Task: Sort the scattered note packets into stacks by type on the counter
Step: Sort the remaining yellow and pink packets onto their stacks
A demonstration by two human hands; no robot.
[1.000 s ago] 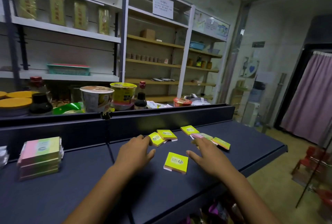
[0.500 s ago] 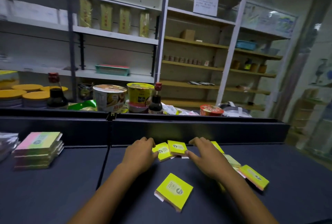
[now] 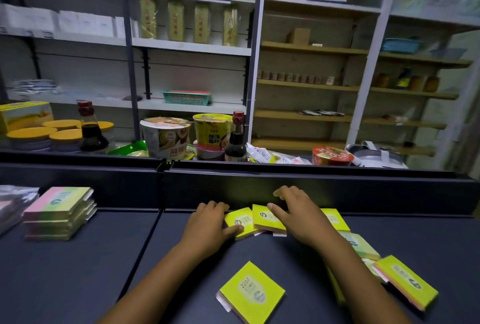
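Head view shows both hands at mid-frame against the dark counter's (image 3: 78,271) raised back wall: the left hand (image 3: 207,227) grips a yellow note packet (image 3: 240,221), thumb on its near edge, and the right hand (image 3: 298,216) lies with spread fingers over the neighbouring packet (image 3: 265,220). More yellow packets trail to lower right past the right forearm, and one packet (image 3: 250,294) lies alone at bottom centre. A pink-and-green packet stack (image 3: 58,213) sits far left. Instant noodle cups (image 3: 166,136) and soy sauce bottles (image 3: 235,139) stand behind the wall
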